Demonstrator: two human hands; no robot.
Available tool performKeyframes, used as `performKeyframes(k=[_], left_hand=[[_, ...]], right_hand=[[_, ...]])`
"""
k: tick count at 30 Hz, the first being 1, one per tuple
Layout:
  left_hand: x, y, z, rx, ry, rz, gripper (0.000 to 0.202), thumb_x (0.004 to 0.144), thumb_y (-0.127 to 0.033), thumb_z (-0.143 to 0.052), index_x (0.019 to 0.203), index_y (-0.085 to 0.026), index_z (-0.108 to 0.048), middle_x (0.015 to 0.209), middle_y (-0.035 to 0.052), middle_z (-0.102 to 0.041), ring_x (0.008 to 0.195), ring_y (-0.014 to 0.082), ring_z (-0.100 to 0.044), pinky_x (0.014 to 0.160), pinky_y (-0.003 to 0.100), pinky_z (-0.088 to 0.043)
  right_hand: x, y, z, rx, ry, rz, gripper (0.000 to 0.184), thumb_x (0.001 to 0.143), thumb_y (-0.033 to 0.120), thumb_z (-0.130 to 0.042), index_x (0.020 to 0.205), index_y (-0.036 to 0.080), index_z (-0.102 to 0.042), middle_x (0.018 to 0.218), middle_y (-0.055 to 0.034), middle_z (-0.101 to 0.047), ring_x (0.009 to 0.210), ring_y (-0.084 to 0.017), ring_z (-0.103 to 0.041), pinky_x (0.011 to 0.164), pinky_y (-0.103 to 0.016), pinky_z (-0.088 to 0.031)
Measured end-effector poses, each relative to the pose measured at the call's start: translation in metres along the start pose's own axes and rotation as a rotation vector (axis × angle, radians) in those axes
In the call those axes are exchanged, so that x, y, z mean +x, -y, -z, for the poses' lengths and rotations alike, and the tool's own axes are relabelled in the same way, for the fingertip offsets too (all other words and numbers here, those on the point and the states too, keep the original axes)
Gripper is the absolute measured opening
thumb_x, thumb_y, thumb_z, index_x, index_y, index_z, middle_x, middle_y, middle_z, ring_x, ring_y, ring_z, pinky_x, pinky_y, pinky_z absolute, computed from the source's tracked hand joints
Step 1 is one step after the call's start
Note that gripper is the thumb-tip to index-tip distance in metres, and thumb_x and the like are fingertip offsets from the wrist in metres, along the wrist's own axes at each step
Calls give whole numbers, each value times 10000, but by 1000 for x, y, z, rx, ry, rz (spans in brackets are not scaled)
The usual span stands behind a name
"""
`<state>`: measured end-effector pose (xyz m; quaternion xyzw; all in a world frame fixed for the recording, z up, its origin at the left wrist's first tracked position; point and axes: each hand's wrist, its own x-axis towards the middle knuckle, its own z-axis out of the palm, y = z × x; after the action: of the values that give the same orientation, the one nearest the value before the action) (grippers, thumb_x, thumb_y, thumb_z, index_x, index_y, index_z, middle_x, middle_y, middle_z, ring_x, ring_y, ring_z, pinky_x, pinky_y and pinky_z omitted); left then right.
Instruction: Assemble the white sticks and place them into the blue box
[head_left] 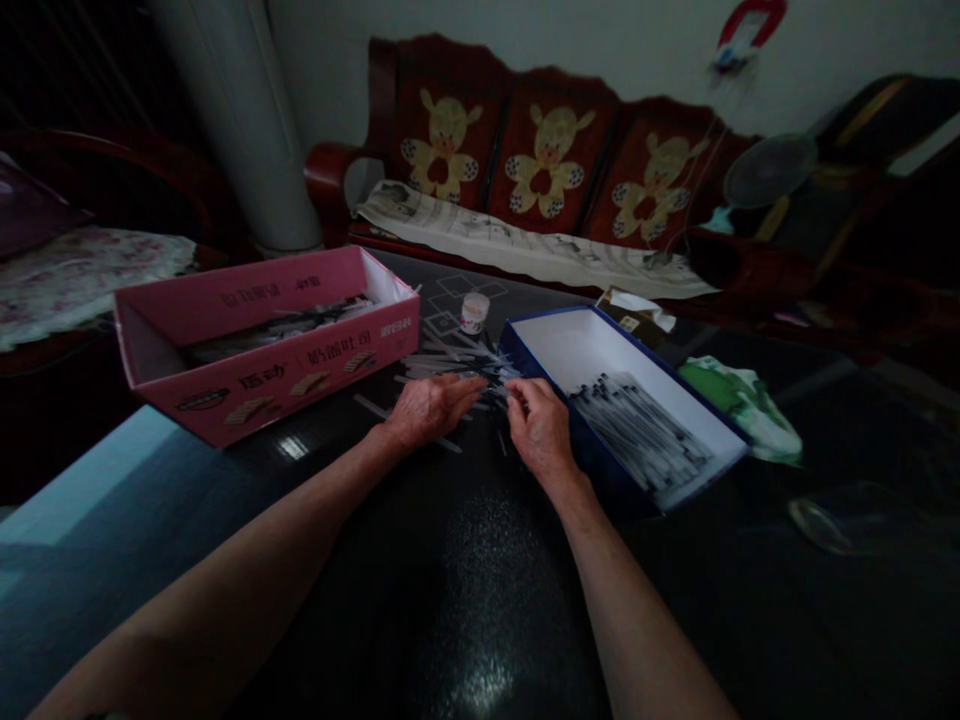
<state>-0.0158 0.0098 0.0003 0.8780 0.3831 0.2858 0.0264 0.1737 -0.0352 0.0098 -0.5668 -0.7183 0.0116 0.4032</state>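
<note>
Over a loose heap of thin, pale, translucent strips (pixel 450 350) on the dark table, both hands work close together. My left hand (pixel 431 408) has its fingers pressed together, pointing right; what lies between them is too small to make out. My right hand (pixel 538 425) is closed in a pinch, thumb and fingertips on what looks like a thin dark-ended strip (pixel 495 388). Just right of it stands a blue-edged box (pixel 525 335), white inside, with many similar dark-ended strips (pixel 637 430) laid in rows. To the left, a pink box (pixel 300 365) holds more strips in a jumble.
A small white tub (pixel 474 313) stands behind the heap. Beyond the blue-edged box lie a brown tissue box (pixel 634 312) and a green-and-white plastic packet (pixel 742 405). A wooden sofa (pixel 495 130) is behind the table, with a fan (pixel 772 170) to its right.
</note>
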Motion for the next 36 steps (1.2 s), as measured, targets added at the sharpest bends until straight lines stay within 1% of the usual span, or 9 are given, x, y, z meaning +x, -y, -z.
performKeyframes(k=[6, 15, 19, 22, 24, 27, 30, 33, 36], left_hand=[[0, 0, 0, 17, 15, -12, 347, 962, -348, -450, 1242, -236, -621, 887, 58, -699, 715, 158, -659, 544, 215, -448], [-1, -1, -2, 66, 74, -30, 346, 959, -365, -449, 1221, -240, -637, 878, 61, -700, 677, 159, -652, 533, 216, -435], [-2, -1, -3, 55, 86, -51, 337, 956, -367, -452, 1209, -245, -639, 854, 51, -694, 695, 169, -655, 543, 228, -447], [-3, 1, -5, -4, 68, -74, 338, 962, -351, -437, 1204, -218, -633, 844, 52, -688, 715, 158, -652, 574, 227, -465], [-2, 2, -5, -54, 51, -88, 339, 967, -330, -420, 1194, -190, -630, 840, 57, -679, 714, 149, -644, 595, 230, -475], [-1, 1, -3, -124, 39, -118, 329, 971, -302, -395, 1139, -153, -635, 818, 59, -647, 718, 146, -625, 631, 244, -486], [0, -1, 0, -174, 28, -153, 327, 978, -278, -358, 1008, -125, -646, 778, 57, -604, 713, 144, -596, 653, 256, -489], [1, -3, 3, -214, 26, -192, 336, 979, -258, -332, 907, -121, -630, 748, 52, -574, 696, 139, -566, 658, 262, -489], [1, -5, 4, -261, 23, -191, 308, 969, -239, -341, 915, -125, -622, 781, 57, -576, 719, 140, -561, 684, 274, -495]], right_hand=[[-1, 2, -2, 23, -27, 49, 206, 823, 95, -478, 934, 175, -632, 940, -95, -632, 890, -210, -620, 817, -341, -510], [-1, 3, -4, 16, -17, 97, 212, 826, 96, -473, 933, 177, -638, 945, -101, -629, 907, -216, -619, 835, -357, -509], [-1, 5, -4, 70, 4, 98, 197, 824, 108, -490, 919, 168, -652, 945, -107, -639, 908, -215, -623, 837, -359, -507], [-1, 6, -3, 180, 25, 27, 165, 819, 151, -526, 897, 193, -665, 941, -84, -656, 908, -206, -628, 834, -351, -509], [0, 6, -4, 292, 34, -63, 134, 815, 196, -557, 878, 201, -675, 934, -66, -671, 902, -198, -633, 841, -349, -506], [-1, 6, -7, 576, 66, -281, 155, 789, 267, -618, 918, 205, -679, 927, -42, -696, 829, -174, -643, 806, -340, -517], [-2, 9, -10, 901, 87, -484, 241, 748, 310, -681, 971, 222, -670, 969, -23, -709, 759, -134, -639, 752, -306, -531], [-3, 15, -10, 1079, 113, -540, 236, 731, 323, -708, 944, 226, -680, 1013, -22, -712, 763, -115, -638, 753, -286, -535], [-3, 19, -9, 1140, 134, -554, 242, 735, 337, -707, 947, 223, -678, 1045, -31, -716, 769, -112, -641, 737, -275, -537]])
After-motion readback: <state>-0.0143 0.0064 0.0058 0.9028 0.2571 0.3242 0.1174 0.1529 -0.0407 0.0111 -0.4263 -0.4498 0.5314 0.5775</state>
